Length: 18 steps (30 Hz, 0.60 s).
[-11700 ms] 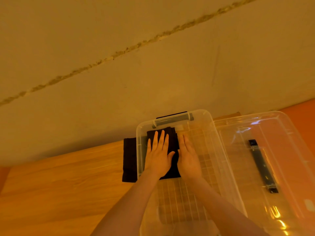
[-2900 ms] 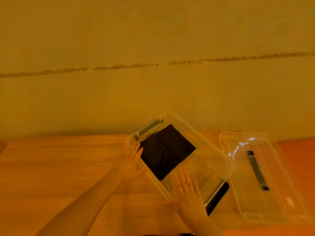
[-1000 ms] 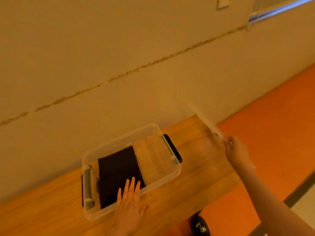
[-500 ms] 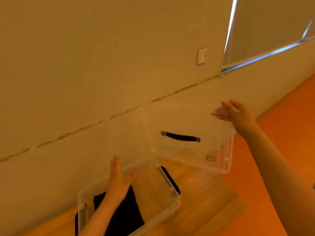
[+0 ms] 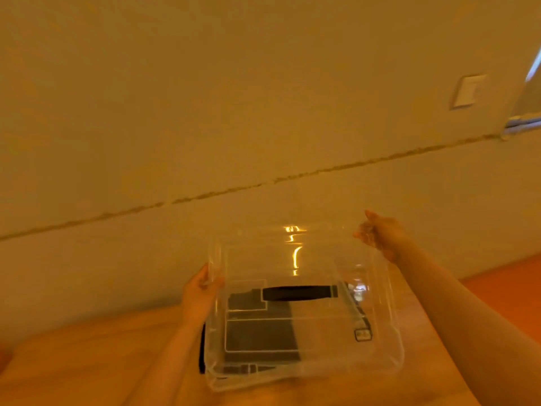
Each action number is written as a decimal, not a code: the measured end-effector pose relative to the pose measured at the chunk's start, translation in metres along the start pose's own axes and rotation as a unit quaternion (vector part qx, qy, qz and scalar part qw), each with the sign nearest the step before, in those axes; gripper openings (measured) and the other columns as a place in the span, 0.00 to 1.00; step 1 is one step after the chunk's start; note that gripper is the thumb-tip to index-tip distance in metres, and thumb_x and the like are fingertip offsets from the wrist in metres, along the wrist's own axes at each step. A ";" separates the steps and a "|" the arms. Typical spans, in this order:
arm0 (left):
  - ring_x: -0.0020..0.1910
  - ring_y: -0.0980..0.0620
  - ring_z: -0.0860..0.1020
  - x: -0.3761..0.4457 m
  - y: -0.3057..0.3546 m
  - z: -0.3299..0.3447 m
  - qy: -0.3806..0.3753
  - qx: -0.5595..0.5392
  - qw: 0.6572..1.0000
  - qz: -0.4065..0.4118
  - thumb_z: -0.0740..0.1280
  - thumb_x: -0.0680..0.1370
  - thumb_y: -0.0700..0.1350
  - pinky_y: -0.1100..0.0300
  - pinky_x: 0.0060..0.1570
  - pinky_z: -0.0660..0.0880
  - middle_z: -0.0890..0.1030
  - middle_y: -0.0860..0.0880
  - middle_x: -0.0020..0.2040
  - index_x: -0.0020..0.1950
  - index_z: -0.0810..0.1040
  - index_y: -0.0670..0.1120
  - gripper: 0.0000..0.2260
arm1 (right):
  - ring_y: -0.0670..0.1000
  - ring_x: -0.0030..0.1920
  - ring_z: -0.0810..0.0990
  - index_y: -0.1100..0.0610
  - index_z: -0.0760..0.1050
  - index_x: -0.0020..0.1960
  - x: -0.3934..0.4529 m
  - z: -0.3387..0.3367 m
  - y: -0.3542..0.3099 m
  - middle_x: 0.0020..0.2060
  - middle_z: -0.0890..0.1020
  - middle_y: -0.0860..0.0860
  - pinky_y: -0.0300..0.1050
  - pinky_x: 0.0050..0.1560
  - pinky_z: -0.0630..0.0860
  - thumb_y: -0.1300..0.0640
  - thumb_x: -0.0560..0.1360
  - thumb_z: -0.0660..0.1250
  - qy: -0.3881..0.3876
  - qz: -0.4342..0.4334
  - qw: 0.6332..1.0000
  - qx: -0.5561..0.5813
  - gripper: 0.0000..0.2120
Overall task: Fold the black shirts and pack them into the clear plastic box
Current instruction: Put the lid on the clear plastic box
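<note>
Clear lid (image 5: 307, 259) is held over the clear plastic box (image 5: 304, 373), tilted, far edge raised toward the wall (image 5: 205, 98), near edge low over the box rim; lid's black handle strip (image 5: 298, 293) runs across its middle; small label (image 5: 363, 335) near the lid's right near corner; light glare on the lid's far half. Left hand (image 5: 199, 294) grips the lid's left edge, fingers curled round the rim, thumb side toward the camera; right hand (image 5: 380, 238) pinches the lid's far right corner, fingertips blurred through the plastic so exact finger placement cannot be told; hands are well apart, one at each side of the lid. Folded black shirts (image 5: 260, 335) lie inside the box under the lid, in the box's left half, seen through the clear plastic; how many folds or pieces cannot be told. Box stands on the wooden table (image 5: 87, 361); a dark strip (image 5: 202, 350) shows at the box's left end, probably its latch, blurred. Right of the box, beyond the table edge, orange floor (image 5: 503, 285). Behind the box the wall has a rough horizontal seam (image 5: 205, 196); a wall switch plate (image 5: 465, 90) sits high and far right of the box; a metal-edged frame (image 5: 524, 121) at the picture's right edge. Whole frame is motion-blurred.
</note>
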<state>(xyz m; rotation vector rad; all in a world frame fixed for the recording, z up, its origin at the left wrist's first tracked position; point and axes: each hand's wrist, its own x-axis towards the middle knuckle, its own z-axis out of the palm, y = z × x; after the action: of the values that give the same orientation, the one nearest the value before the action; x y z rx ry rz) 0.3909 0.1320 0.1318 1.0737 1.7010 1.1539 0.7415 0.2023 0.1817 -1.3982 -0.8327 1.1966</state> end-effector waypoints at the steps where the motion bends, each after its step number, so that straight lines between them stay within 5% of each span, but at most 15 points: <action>1: 0.54 0.42 0.79 0.001 -0.010 -0.007 0.022 0.003 1.000 -0.011 0.67 0.76 0.41 0.44 0.53 0.77 0.80 0.44 0.56 0.61 0.76 0.48 0.15 | 0.52 0.36 0.81 0.59 0.73 0.40 0.003 0.011 0.014 0.38 0.79 0.56 0.43 0.36 0.77 0.52 0.79 0.59 -0.009 0.003 1.000 -0.026 0.14; 3: 0.55 0.44 0.78 0.004 -0.026 -0.015 0.050 0.011 0.999 -0.019 0.65 0.76 0.39 0.48 0.52 0.77 0.77 0.43 0.60 0.67 0.71 0.45 0.19 | 0.55 0.45 0.79 0.55 0.74 0.44 -0.002 0.021 0.044 0.46 0.79 0.59 0.46 0.43 0.76 0.53 0.79 0.59 -0.052 0.000 0.996 -0.079 0.09; 6: 0.43 0.51 0.78 0.008 -0.047 -0.018 0.081 0.021 0.996 -0.041 0.63 0.78 0.39 0.62 0.39 0.74 0.79 0.43 0.54 0.65 0.72 0.43 0.16 | 0.61 0.52 0.78 0.58 0.74 0.48 -0.011 0.026 0.085 0.49 0.78 0.61 0.51 0.49 0.76 0.60 0.77 0.62 -0.107 0.001 0.977 -0.186 0.03; 9: 0.35 0.51 0.75 0.013 -0.061 -0.010 0.115 0.074 0.989 -0.061 0.63 0.78 0.42 0.58 0.36 0.74 0.77 0.49 0.39 0.49 0.76 0.50 0.04 | 0.58 0.57 0.75 0.63 0.69 0.64 -0.010 0.032 0.111 0.55 0.75 0.59 0.47 0.51 0.72 0.63 0.77 0.62 -0.072 -0.001 0.950 -0.303 0.15; 12: 0.33 0.52 0.72 0.027 -0.075 0.000 0.149 0.083 0.983 -0.065 0.63 0.78 0.41 0.53 0.40 0.75 0.72 0.52 0.34 0.37 0.67 0.56 0.14 | 0.61 0.55 0.76 0.65 0.67 0.66 0.000 0.041 0.132 0.57 0.74 0.62 0.43 0.43 0.73 0.66 0.78 0.59 -0.037 -0.021 0.945 -0.325 0.17; 16: 0.33 0.52 0.74 0.033 -0.088 0.007 0.101 0.100 0.987 -0.076 0.61 0.79 0.41 0.59 0.33 0.71 0.76 0.48 0.36 0.50 0.76 0.40 0.06 | 0.52 0.39 0.73 0.67 0.69 0.58 0.022 0.041 0.166 0.49 0.74 0.61 0.32 0.31 0.73 0.68 0.78 0.56 -0.007 -0.011 0.956 -0.293 0.10; 18: 0.41 0.50 0.77 0.034 -0.095 0.010 0.062 0.154 0.983 -0.077 0.59 0.80 0.45 0.60 0.38 0.73 0.78 0.43 0.52 0.64 0.73 0.41 0.15 | 0.49 0.40 0.72 0.59 0.71 0.54 0.030 0.037 0.176 0.46 0.72 0.55 0.30 0.32 0.72 0.65 0.79 0.55 0.020 -0.028 0.949 -0.312 0.08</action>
<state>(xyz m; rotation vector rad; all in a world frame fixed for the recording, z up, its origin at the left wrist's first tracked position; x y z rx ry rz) 0.3697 0.1449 0.0332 1.0462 2.0711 0.8940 0.6918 0.2074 0.0060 -1.8771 -1.2842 0.8859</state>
